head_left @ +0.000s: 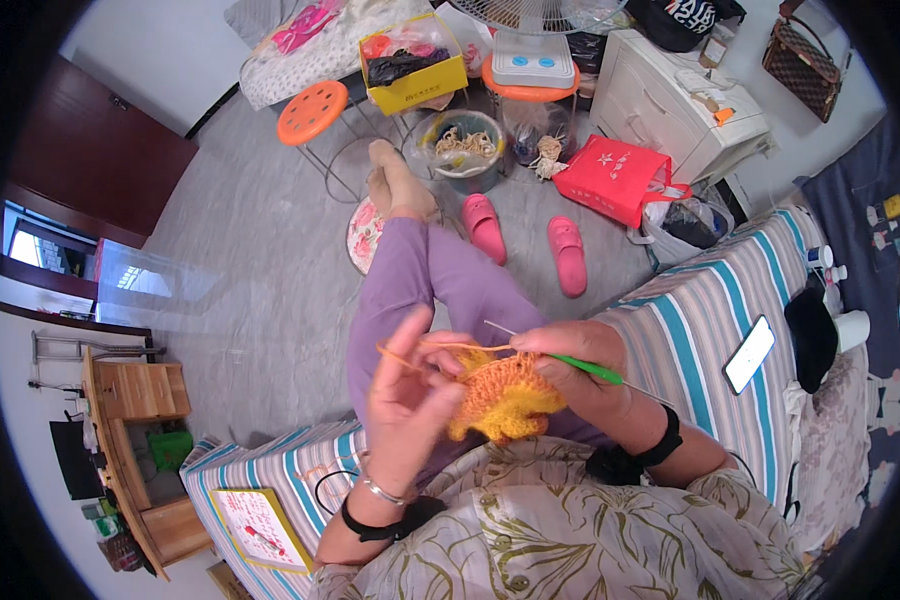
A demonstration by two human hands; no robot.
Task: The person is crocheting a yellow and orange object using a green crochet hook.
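Orange and yellow crochet piece [505,395]: held up over the purple trousers [395,285]
Left hand [408,400]: pinching its left edge, orange yarn [485,346] running over the raised forefinger
Right hand [588,398]: grasping a green-handled crochet hook [595,371] at the piece
Pink slippers [567,260]: on grey floor [260,310]

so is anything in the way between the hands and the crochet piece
Nothing visible is: the left hand and right hand both meet the orange crochet piece, the right also gripping a green-handled hook.
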